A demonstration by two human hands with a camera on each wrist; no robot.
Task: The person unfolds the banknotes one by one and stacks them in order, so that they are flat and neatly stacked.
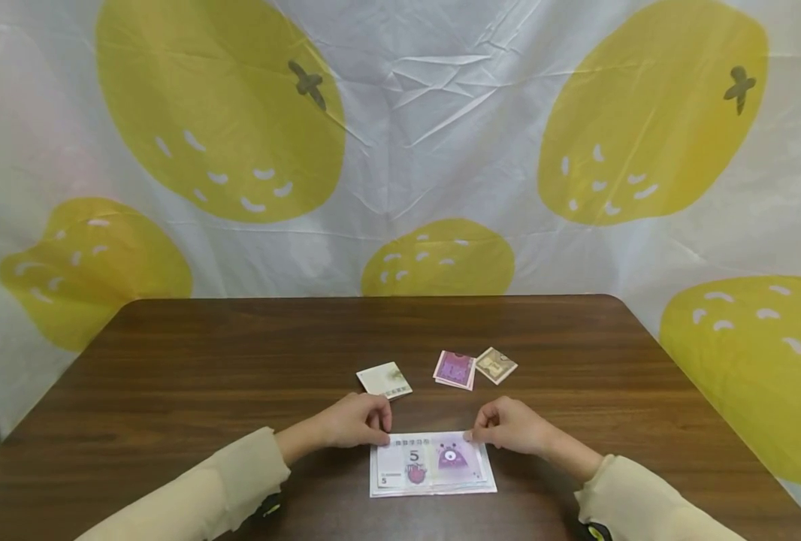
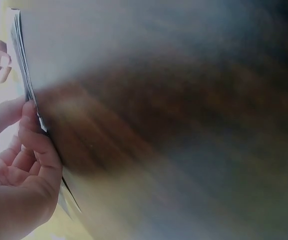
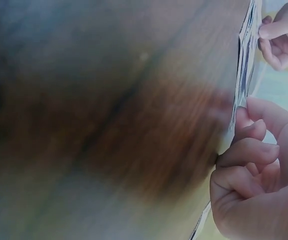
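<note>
A stack of toy banknotes [image 1: 433, 490] lies near the front of the table, larger sheets under a smaller purple-and-white note marked 5 [image 1: 400, 460]. My left hand [image 1: 358, 421] pinches the far left corner of the notes between thumb and finger. At the far right corner, my right hand [image 1: 512, 427] pinches them likewise, its other fingers curled. The left wrist view shows the layered edge of the stack [image 2: 20, 45] beside the left hand's fingertips [image 2: 29, 107]. In the right wrist view the right thumb [image 3: 263, 110] lies against the same layered stack [image 3: 244, 55].
Behind the hands on the brown wooden table [image 1: 238, 338] lie a pale note [image 1: 382, 378], a small pile of purple notes [image 1: 454, 369] and a brownish note [image 1: 496, 365] touching or overlapping it. A white curtain with yellow fruit prints [image 1: 441, 150] hangs behind the table.
</note>
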